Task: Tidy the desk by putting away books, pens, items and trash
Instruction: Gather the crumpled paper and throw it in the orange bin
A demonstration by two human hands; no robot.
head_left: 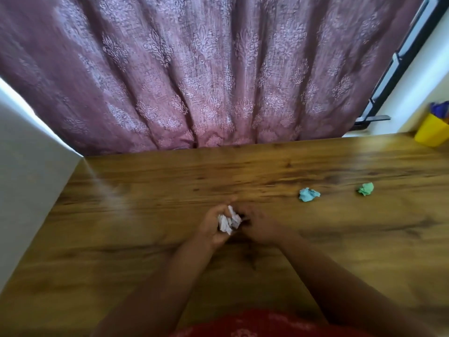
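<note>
White crumpled paper [229,220] is sitting in the left hand [213,227], fingers curling round it over the middle of the wooden desk [145,190]. Right hand [258,226] is touching it, grip too blurry to tell. Blue wad [308,194] and green wad [365,189] are lying toward the right edge, yellow cup [431,132] at the far right corner.

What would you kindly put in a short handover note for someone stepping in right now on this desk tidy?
Left hand: holds a white paper wad.
Right hand: beside the wad, fingers curled; blur hides whether it grips anything.
On the desk: a blue paper wad and a green paper wad, both to the right, apart from each other. A yellow cup stands at the far right corner.
Done: white wad picked up.
Left: bin all three wads; no bin is in view.
</note>
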